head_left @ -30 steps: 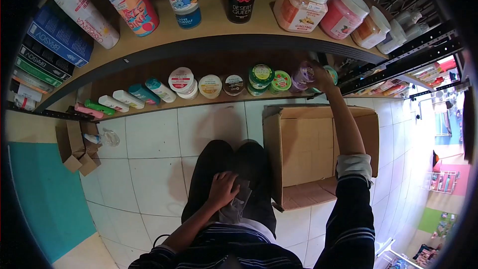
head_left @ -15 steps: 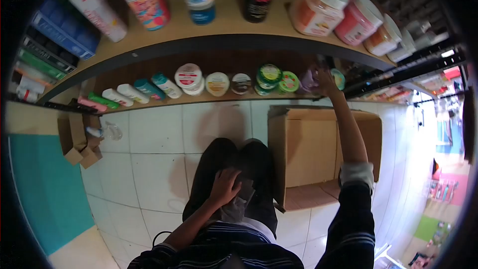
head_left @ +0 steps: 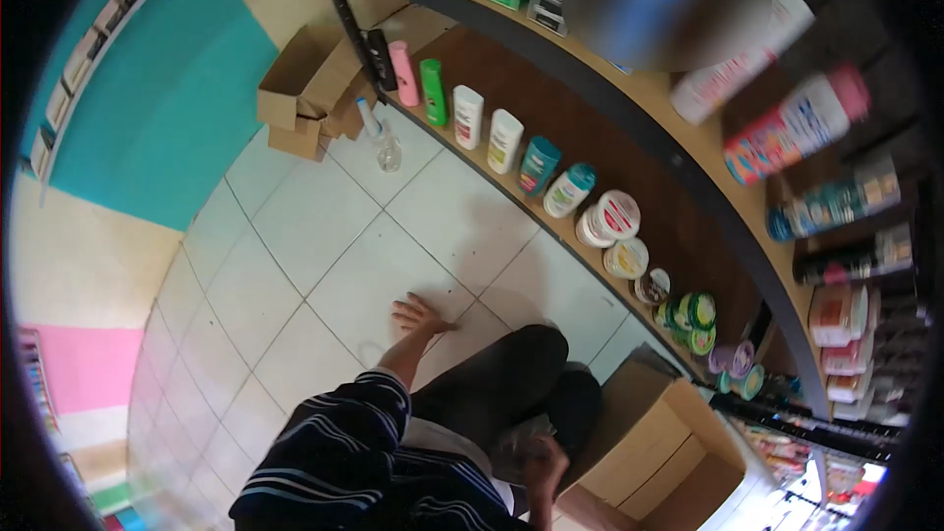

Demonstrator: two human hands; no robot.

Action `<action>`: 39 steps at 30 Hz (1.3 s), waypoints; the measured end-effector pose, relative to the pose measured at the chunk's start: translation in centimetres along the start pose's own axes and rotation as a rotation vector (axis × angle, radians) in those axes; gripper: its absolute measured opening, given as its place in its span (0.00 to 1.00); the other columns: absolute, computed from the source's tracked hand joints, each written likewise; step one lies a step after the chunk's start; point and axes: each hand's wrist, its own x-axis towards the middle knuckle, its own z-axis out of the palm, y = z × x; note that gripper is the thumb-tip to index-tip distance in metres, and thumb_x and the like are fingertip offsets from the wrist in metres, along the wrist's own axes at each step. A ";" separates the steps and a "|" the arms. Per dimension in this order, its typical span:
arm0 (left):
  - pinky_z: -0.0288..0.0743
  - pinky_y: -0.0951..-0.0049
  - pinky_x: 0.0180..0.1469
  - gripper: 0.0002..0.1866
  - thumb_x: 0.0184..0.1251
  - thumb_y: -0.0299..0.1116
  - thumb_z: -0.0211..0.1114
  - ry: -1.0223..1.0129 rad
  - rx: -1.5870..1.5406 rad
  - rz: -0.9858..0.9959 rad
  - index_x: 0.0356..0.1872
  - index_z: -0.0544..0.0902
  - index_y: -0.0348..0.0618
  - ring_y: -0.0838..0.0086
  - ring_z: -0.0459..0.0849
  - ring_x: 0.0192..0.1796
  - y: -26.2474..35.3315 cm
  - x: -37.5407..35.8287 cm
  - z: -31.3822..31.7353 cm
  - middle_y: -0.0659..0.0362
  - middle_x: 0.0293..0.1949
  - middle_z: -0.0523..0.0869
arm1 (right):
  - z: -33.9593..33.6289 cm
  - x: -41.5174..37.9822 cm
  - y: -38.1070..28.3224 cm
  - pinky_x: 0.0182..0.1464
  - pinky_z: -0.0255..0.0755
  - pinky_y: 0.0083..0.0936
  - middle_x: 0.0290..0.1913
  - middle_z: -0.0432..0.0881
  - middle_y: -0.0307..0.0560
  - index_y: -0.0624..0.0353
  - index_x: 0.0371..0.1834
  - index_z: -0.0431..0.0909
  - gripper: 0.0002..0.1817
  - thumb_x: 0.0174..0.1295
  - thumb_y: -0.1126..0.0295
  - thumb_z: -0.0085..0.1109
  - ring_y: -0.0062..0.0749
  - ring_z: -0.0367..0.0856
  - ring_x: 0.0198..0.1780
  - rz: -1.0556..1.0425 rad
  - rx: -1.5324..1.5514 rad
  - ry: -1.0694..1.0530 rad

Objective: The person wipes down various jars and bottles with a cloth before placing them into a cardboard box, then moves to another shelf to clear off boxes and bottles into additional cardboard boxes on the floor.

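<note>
My left hand (head_left: 421,316) is stretched out above the white floor tiles, open with the fingers spread and nothing in it. My right hand (head_left: 546,467) is at my lap, its fingers curled round a crumpled piece of clear plastic (head_left: 513,450), perhaps a bag or wrapper; its exact kind is hard to see. Beside my right knee stands an open cardboard box (head_left: 615,442). Ahead of my left hand, a clear spray bottle (head_left: 386,150) with a blue and white top is on the floor.
A low shelf holds a row of upright bottles, including a green bottle (head_left: 433,93), then white jars (head_left: 626,258) and green tubs (head_left: 700,311). The upper shelf's dark edge (head_left: 678,159) juts out above. A small open carton (head_left: 295,88) stands by the shelf's far end.
My view has turned left. My right hand has come back from the purple tub on the low shelf to the clear plastic at my lap. My left hand has left my lap and reaches out over the floor.
</note>
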 end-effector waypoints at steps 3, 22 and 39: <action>0.37 0.39 0.62 0.76 0.25 0.59 0.76 0.077 -0.061 -0.057 0.62 0.19 0.49 0.35 0.25 0.65 1.8 -0.7 -0.6 0.35 0.62 0.21 | -5.5 2.6 1.1 0.29 0.71 0.26 0.20 0.78 0.43 0.61 0.24 0.77 0.11 0.36 0.80 0.48 0.29 0.78 0.26 0.013 0.205 0.153; 0.39 0.37 0.61 0.68 0.29 0.49 0.77 0.238 -0.204 0.042 0.67 0.33 0.49 0.31 0.31 0.64 0.6 -1.1 -1.4 0.30 0.63 0.28 | -7.2 8.9 11.0 0.43 0.69 0.40 0.38 0.79 0.57 0.62 0.43 0.73 0.29 0.40 0.53 0.64 0.50 0.77 0.40 0.592 -0.877 0.368; 0.35 0.34 0.60 0.79 0.20 0.48 0.81 0.093 -0.364 -0.119 0.62 0.18 0.46 0.34 0.20 0.63 -11.5 10.7 -19.6 0.33 0.60 0.16 | 22.2 25.6 -36.2 0.47 0.66 0.40 0.39 0.77 0.55 0.59 0.43 0.73 0.21 0.43 0.66 0.63 0.50 0.74 0.44 -0.964 -0.718 -0.475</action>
